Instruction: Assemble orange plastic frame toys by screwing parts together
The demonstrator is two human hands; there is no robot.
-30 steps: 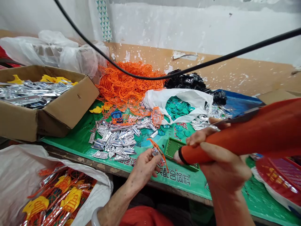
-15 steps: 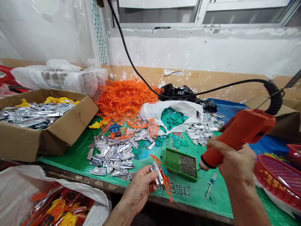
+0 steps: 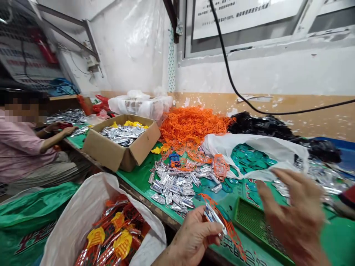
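Note:
My left hand (image 3: 195, 234) is closed on a part made of a shiny silver strip (image 3: 215, 218) and an orange plastic lattice frame (image 3: 234, 234), with some teal plastic behind it. Blurred by motion, my right hand (image 3: 298, 210) is raised over the green tray (image 3: 248, 218) of small screws, its fingers spread and nothing in them. At the right edge, partly cut off, lies the red-and-black tip of the electric screwdriver (image 3: 346, 201). A heap of silver strips (image 3: 174, 188) is beyond my left hand.
Orange frames (image 3: 194, 123) are piled near the wall beside a white bag (image 3: 219, 146) of teal pieces. A cardboard box (image 3: 108, 153) holds silver and yellow parts. Below the table edge is a white sack (image 3: 72, 218) of assembled pieces. Another person (image 3: 22, 147) sits at left; a black cable (image 3: 227, 62) hangs overhead.
The electric screwdriver has left my right hand and is now at the right edge. My right hand has opened. The view has swung left; my left hand keeps its hold on the part.

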